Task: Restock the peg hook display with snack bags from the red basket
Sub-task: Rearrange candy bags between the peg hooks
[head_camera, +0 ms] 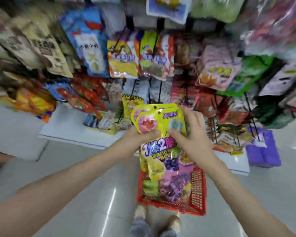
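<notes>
Both my hands hold a small stack of yellow-green snack bags [158, 120] upright in front of the peg hook display [154, 65]. My left hand [140, 135] grips the stack's lower left side. My right hand [191, 130] grips its right side, thumb across the front. The bags' hang holes show at the top edge. Below them on the floor stands the red basket [197, 190], holding more bags with purple grape pictures [174, 183]. The picture is blurred by motion.
Hooks crowded with hanging snack bags fill the display on all sides. A white base shelf [67, 134] runs along the bottom with small packets on it. A purple box [263, 149] sits at the right. My shoes [155, 218] stand behind the basket on glossy floor.
</notes>
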`<state>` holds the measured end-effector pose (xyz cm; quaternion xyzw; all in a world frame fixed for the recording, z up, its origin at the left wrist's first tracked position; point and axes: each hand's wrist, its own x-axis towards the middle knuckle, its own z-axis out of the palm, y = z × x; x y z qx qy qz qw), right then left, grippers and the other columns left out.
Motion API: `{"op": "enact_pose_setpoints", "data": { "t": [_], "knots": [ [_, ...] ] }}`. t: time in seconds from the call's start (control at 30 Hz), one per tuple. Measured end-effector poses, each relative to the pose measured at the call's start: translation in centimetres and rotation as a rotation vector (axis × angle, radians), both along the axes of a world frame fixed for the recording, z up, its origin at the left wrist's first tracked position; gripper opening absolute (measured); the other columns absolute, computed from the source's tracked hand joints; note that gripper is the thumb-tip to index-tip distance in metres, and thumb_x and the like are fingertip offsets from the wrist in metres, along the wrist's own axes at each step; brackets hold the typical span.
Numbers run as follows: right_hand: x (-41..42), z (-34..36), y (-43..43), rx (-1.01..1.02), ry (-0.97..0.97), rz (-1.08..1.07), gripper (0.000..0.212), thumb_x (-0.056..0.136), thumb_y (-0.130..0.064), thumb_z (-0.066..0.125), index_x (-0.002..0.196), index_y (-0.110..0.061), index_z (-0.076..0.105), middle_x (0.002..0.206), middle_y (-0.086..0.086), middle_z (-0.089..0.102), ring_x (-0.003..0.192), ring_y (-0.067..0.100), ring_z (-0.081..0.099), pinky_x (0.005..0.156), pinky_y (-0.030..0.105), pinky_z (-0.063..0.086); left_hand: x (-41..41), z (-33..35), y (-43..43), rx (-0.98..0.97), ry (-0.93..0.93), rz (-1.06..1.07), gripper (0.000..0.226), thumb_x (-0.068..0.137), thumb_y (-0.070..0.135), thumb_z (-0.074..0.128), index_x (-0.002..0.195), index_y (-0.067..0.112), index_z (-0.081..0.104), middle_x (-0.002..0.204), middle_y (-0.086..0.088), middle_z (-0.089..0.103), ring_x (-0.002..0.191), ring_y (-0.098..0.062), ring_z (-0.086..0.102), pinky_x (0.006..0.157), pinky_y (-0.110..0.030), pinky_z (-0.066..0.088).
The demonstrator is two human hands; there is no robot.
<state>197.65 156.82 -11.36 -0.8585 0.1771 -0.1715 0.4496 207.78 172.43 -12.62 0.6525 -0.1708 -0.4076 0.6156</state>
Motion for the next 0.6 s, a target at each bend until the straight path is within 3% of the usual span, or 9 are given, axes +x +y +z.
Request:
{"op": "enact_pose_setpoints", "data": {
  "t": [0.1, 0.17, 0.27, 0.33, 0.4, 0.5, 0.6],
  "knots": [
    [1.6, 7.3, -0.2, 0.024, -0.114, 0.017, 0.073, 0.075, -0.019, 0.077, 0.138, -0.018, 0.040, 0.105, -0.010, 0.039, 0.097, 0.002, 0.046, 0.095, 0.025, 0.037, 1.0, 7.7, 0.7, -0.062, -0.162, 0.012, 0.028, 0.075, 0.018, 0.075, 0.102, 0.023, 0.070, 0.108, 0.001, 0.072, 0.101, -0.016, 0.067, 0.089, -0.032, 0.052],
    [2.7, 11.3, -0.5, 0.052, -0.166, 0.007, 0.076, 0.074, -0.019, 0.078, 0.138, -0.019, 0.037, 0.107, -0.008, 0.041, 0.087, 0.001, 0.046, 0.087, 0.023, 0.040, 1.6, 11.7, 0.9, -0.097, -0.241, 0.055, 0.031, 0.073, 0.016, 0.077, 0.103, 0.020, 0.069, 0.107, 0.002, 0.072, 0.100, -0.015, 0.067, 0.088, -0.032, 0.052],
    [4.3, 16.1, -0.8, 0.198, -0.234, 0.055, 0.059, 0.074, -0.020, 0.079, 0.120, -0.029, 0.044, 0.104, -0.004, 0.056, 0.080, 0.002, 0.056, 0.075, 0.019, 0.048, 2.8, 16.3, 1.0, -0.127, -0.384, 0.152, 0.025, 0.075, 0.007, 0.077, 0.095, 0.020, 0.070, 0.095, 0.008, 0.074, 0.089, -0.007, 0.068, 0.080, -0.021, 0.052],
    [5.3, 18.2, -1.0, 0.326, -0.246, 0.138, 0.042, 0.077, -0.019, 0.077, 0.109, -0.028, 0.052, 0.103, -0.004, 0.066, 0.092, 0.009, 0.064, 0.086, 0.031, 0.052, 3.9, 18.5, 1.0, -0.142, -0.428, 0.207, 0.022, 0.076, 0.005, 0.076, 0.091, 0.020, 0.071, 0.090, 0.010, 0.074, 0.084, -0.005, 0.068, 0.078, -0.020, 0.051],
    [6.7, 19.9, -1.1, 0.418, -0.250, 0.189, 0.038, 0.079, -0.017, 0.075, 0.113, -0.022, 0.058, 0.112, 0.001, 0.068, 0.104, 0.020, 0.064, 0.093, 0.047, 0.049, 5.5, 20.3, 0.9, -0.171, -0.472, 0.222, 0.022, 0.076, 0.005, 0.075, 0.089, 0.022, 0.070, 0.086, 0.013, 0.074, 0.082, -0.002, 0.068, 0.074, -0.016, 0.050],
    [9.0, 22.1, -0.6, 0.528, -0.339, 0.305, 0.031, 0.081, -0.010, 0.071, 0.108, -0.024, 0.063, 0.106, 0.007, 0.071, 0.092, 0.026, 0.068, 0.080, 0.049, 0.055, 8.4, 22.9, 0.6, -0.221, -0.527, 0.195, 0.025, 0.076, 0.007, 0.076, 0.093, 0.024, 0.069, 0.094, 0.009, 0.074, 0.090, -0.007, 0.069, 0.079, -0.021, 0.053],
    [11.9, 23.6, -0.2, 0.521, -0.401, 0.287, 0.027, 0.083, -0.007, 0.068, 0.099, -0.027, 0.065, 0.097, 0.018, 0.069, 0.079, 0.035, 0.062, 0.070, 0.067, 0.048, 11.5, 24.9, 0.3, -0.268, -0.536, 0.139, 0.025, 0.073, 0.022, 0.075, 0.097, 0.023, 0.070, 0.101, 0.006, 0.074, 0.096, -0.011, 0.068, 0.084, -0.024, 0.053]
  ]
}}
